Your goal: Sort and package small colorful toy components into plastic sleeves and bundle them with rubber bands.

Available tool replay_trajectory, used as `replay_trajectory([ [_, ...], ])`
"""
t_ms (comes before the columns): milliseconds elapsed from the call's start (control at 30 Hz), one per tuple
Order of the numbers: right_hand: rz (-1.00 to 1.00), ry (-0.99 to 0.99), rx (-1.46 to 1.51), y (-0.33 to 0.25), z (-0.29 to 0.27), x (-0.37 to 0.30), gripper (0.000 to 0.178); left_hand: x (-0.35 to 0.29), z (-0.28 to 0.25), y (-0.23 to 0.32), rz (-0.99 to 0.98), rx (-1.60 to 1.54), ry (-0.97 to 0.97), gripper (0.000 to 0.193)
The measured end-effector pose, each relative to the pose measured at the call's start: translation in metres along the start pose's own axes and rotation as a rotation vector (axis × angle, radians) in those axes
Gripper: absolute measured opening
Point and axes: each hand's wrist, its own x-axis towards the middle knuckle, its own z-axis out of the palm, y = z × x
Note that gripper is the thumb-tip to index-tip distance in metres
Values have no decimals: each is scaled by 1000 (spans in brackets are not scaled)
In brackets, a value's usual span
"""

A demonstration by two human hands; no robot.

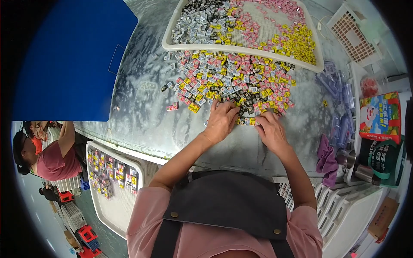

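A loose pile of small wrapped blocks (241,81) in pink, yellow, black and pale grey is spread over the table in front of me. At the pile's near edge, a short row of these blocks (246,121) lies between my hands. My left hand (221,121) is closed, with bent fingers down on the blocks at the row's left end; its fingertips partly hide what they touch. My right hand (273,131) is closed too, fingers and thumb pressed at the row's right end. A few pink blocks (173,106) sit apart on the left.
Beyond the pile stands a large white tray (241,49) of sorted blocks. A blue panel (73,64) rises at left, above a co-worker (56,159). Lower left, a white tray (118,215) holds filled packs. A purple cloth (328,159) and clear plastic pieces (340,103) lie right.
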Motion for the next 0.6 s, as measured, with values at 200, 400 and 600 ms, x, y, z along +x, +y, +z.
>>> replay_trajectory([
  [200, 39, 24, -2, 1, 2, -2, 30, 20, -5, -6, 107, 148, -160, 16],
  [400, 52, 68, 77, 4, 0, 2, 27, 21, -4, -8, 151, 181, -197, 11],
  [600, 81, 186, -28, 15, 3, 61, 22, 19, -4, 5, 86, 221, -184, 14],
])
